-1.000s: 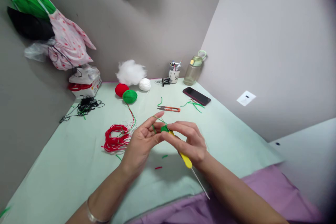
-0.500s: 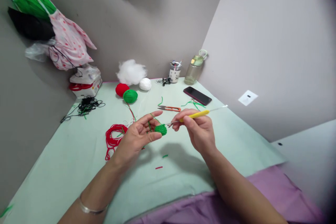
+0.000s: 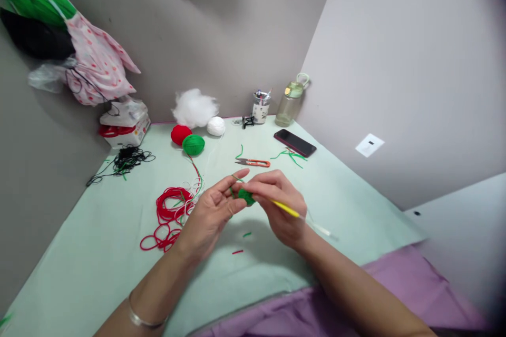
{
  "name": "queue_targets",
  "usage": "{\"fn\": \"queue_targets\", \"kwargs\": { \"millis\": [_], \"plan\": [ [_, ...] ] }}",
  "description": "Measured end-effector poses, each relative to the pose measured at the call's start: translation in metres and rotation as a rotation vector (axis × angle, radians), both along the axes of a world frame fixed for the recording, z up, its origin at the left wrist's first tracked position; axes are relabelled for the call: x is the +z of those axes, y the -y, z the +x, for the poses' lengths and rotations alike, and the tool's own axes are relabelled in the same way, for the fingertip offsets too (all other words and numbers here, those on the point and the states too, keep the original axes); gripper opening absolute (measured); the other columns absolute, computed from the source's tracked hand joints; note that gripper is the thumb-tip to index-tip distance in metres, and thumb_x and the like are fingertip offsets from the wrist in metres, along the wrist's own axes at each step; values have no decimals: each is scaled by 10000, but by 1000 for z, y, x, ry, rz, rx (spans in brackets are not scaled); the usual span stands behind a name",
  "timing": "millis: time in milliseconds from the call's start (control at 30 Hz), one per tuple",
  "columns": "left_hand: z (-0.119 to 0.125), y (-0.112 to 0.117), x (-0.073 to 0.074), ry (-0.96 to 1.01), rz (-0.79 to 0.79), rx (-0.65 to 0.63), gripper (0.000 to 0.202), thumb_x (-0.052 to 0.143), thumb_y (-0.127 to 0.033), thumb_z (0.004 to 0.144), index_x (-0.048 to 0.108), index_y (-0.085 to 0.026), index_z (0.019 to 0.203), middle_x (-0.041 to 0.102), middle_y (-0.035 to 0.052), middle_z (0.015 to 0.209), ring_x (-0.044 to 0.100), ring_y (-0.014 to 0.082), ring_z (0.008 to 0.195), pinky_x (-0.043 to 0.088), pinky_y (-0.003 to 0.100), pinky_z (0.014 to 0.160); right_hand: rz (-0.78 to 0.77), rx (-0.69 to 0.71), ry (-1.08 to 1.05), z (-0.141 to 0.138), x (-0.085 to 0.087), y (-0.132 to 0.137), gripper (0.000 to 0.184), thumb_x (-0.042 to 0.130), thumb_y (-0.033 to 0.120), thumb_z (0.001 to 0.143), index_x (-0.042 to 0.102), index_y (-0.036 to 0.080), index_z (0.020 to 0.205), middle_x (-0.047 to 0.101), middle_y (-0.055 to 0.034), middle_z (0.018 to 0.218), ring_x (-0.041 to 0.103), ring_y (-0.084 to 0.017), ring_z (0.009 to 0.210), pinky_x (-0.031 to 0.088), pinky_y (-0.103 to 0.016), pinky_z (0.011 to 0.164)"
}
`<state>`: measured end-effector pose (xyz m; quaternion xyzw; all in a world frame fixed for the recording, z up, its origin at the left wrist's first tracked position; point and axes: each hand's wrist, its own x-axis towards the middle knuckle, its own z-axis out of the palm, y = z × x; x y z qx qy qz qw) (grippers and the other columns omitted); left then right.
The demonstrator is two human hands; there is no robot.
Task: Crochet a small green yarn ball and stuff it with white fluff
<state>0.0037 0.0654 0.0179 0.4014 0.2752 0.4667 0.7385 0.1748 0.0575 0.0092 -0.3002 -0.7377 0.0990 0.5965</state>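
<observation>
Between the thumb and fingers of my left hand [image 3: 215, 208] is a small green crochet piece [image 3: 245, 197]. Green yarn runs over the raised index finger of that hand. My right hand [image 3: 282, 205] grips a yellow-handled crochet hook [image 3: 286, 208], its back end slanting down to the right. The fingertips of this hand touch the right side of the crochet piece, and the hook's tip is hidden behind them. A loose coil of red yarn [image 3: 174, 204] lies on the table left of my left hand, with white and green strands beside it.
Orange thread snips [image 3: 253, 162] lie beyond my hands, with a phone [image 3: 295, 142] farther right. Green [image 3: 193, 144], red [image 3: 181, 135] and white [image 3: 215, 126] yarn balls stand at the back by white stuffing [image 3: 195, 108]. A bottle [image 3: 289, 105] and pen cup [image 3: 261, 109] are near the wall.
My right hand has moved left against the crochet piece. The hook's back end has swung from pointing up right to down right. More of the red coil shows by my left forearm.
</observation>
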Motion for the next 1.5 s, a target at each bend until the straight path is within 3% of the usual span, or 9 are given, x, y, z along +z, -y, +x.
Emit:
{"fn": "queue_targets", "kwargs": {
  "millis": [167,467,567,667,733,967,1167,1300,1500],
  "plan": [
    [-10,-5,6,30,-24,-25,522,904,-288,734,773,-232,1237,695,38,958,614,145,899,471,258,852,-203,170,-229,8,12,-7,203,604,228,1014,792,272,1073,721,-54,900,665,-189,800,578,-369,743],
    [-15,-7,5,-31,65,-24,462,868,-281,765,783,-229,1217,666,31,936,585,141,875,459,264,829,-622,429,-588,18,18,-17,189,757,380,903,800,209,834,690,-39,823,611,-133,613,526,-285,549],
    [-10,-6,1,-107,149,-2,514,868,-223,768,751,-284,1265,676,8,939,607,148,911,477,282,877,-567,445,-442,14,15,-16,162,715,358,943,806,229,909,720,-50,870,636,-154,700,541,-305,625],
    [-8,-4,1,-183,203,37,579,872,-182,754,720,-314,1297,700,-9,960,637,160,963,490,302,926,-412,355,-251,10,11,-14,146,680,308,974,809,241,987,747,-61,898,652,-186,840,548,-335,740],
    [-8,-4,3,-226,227,72,584,868,-163,747,717,-306,1292,694,-22,930,641,154,950,495,302,934,-380,313,-235,10,9,-13,149,670,304,982,804,239,979,751,-54,884,645,-177,810,545,-327,724],
    [-9,-2,10,-328,228,126,551,860,-148,715,738,-261,1240,693,-23,861,640,161,907,498,330,946,-617,428,-401,14,10,-19,245,665,393,979,756,181,896,728,-46,861,666,-139,689,581,-294,658],
    [-10,-2,9,-379,221,117,535,854,-171,718,746,-252,1235,709,0,894,640,188,927,480,369,957,-632,457,-386,19,15,-20,308,625,449,997,688,170,881,753,-71,837,691,-164,692,599,-313,646],
    [-11,-3,9,-378,231,103,522,850,-183,733,744,-257,1238,705,1,898,633,186,925,471,368,955,-560,454,-291,22,17,-18,277,571,386,1036,698,170,919,745,-75,898,699,-158,727,604,-313,677],
    [-13,-6,1,-372,236,77,534,845,-198,765,714,-258,1280,696,0,920,619,176,934,472,339,912,-327,260,29,25,21,-12,288,477,330,1076,701,178,979,729,-70,904,684,-154,751,591,-306,698]
  ]
}}
